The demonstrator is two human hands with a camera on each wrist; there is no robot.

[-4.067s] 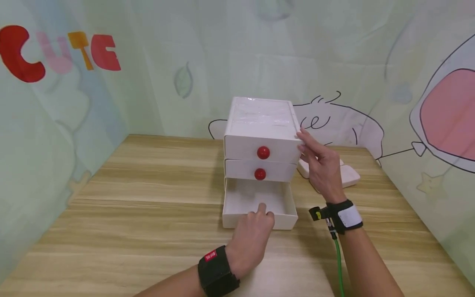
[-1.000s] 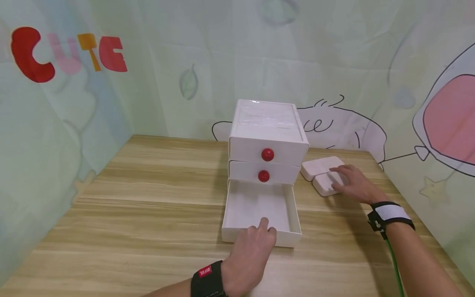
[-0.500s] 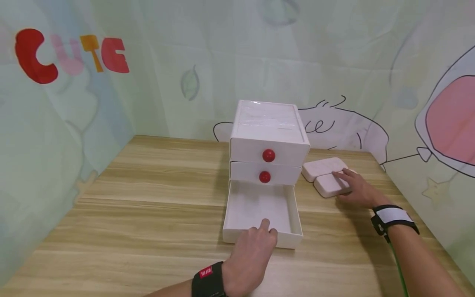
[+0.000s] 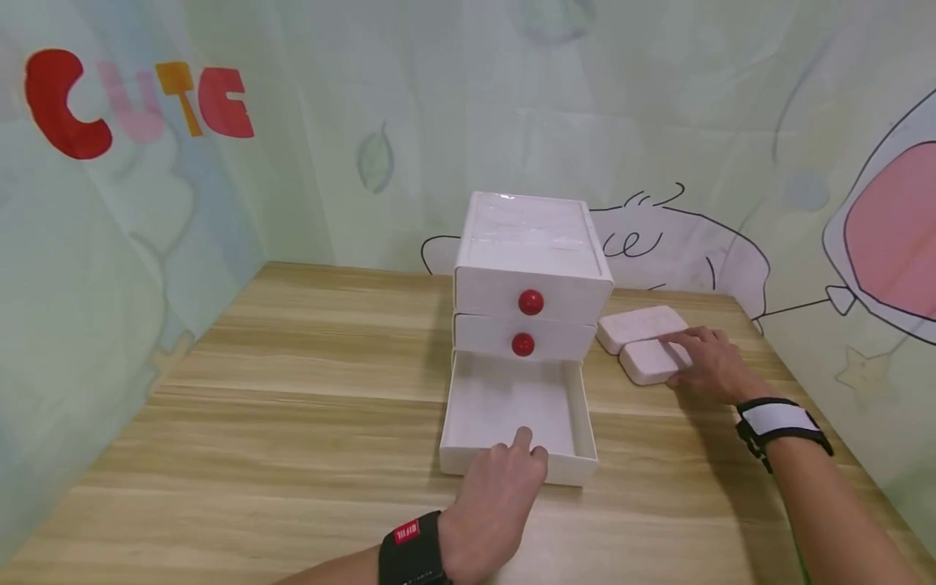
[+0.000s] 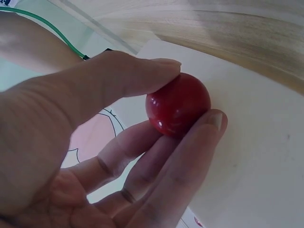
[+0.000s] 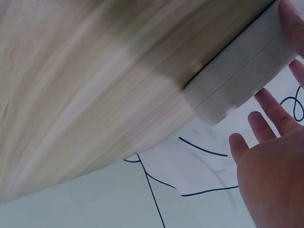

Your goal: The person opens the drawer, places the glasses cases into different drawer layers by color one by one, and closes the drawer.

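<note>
A small white drawer unit (image 4: 535,236) stands on the table, its bottom drawer (image 4: 508,406) pulled out with nothing inside. My left hand (image 4: 493,504) is at that drawer's front. In the left wrist view, its thumb and fingers pinch a round red knob (image 5: 178,105). To the right of the unit lie two white rounded boxes side by side. My right hand (image 4: 712,366) grips the right end of the nearer white box (image 4: 651,361), thumb on the near side, index finger across the far edge. In the right wrist view a seam runs along the white box (image 6: 232,71); the other fingers are spread.
The second white box (image 4: 639,325) lies just behind the nearer one. Red knobs mark the top drawer (image 4: 483,290) and middle drawer (image 4: 483,335), both pushed in. Patterned cloth walls (image 4: 307,162) enclose the wooden table (image 4: 307,390) at the back and sides.
The bottom drawer has come further out with my left hand on it. My right hand has left the unit's side and moved right to the nearer white box, its fingers closing around the end.
</note>
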